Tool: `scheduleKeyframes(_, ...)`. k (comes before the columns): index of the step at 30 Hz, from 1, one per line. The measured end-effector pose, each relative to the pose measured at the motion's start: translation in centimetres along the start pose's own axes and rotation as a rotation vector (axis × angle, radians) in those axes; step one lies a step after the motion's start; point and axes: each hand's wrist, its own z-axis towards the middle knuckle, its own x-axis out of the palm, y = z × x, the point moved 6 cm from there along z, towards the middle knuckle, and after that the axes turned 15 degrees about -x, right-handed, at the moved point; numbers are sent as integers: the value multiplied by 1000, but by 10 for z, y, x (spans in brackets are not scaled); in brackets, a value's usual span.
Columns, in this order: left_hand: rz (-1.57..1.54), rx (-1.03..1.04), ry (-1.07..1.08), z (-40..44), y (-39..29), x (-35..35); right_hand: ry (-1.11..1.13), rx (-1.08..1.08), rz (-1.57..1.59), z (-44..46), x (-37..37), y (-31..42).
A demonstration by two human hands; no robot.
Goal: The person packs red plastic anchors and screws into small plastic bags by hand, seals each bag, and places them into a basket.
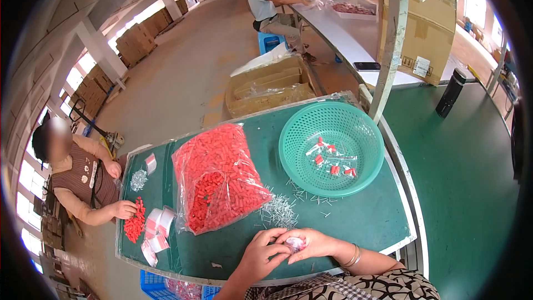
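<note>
Close to the table's near edge, my left hand (266,253) and my right hand (312,245) meet around a small clear plastic bag (296,243) with something whitish and pinkish showing in it. Fingers of both hands are closed on it, and its contents are partly hidden. Just beyond them lies a loose heap of thin silvery screws or nails (280,211). Behind and left of my hands rests a large clear bag of red plastic plugs (222,175). A green perforated basket (288,168) stands at the back right, with several small packets (335,170) with red pieces inside.
On the left, a co-worker's hand (124,209) touches a pile of red plugs (134,223) beside labelled packets (158,225). An open cardboard box (269,91) stands beyond the table. A metal post (391,44) rises at the right. Below is a blue crate (152,284).
</note>
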Motion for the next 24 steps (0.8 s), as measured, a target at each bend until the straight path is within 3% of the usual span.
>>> scheduleKeyframes(14, 33, -34, -20, -2, 5, -1, 15, 35, -74, -3, -3, -8)
scheduleKeyframes(18, 45, -23, -114, 0, -7, -12, -96, 85, 99, -5, -4, -2)
scheduleKeyframes(20, -43, -57, -231, -5, -7, -27, -60, 23, -10, 2, -5, 10)
scheduleKeyframes(24, -237, -218, -392, -17, 42, -41, -105, -16, 340, 3, -4, 10)
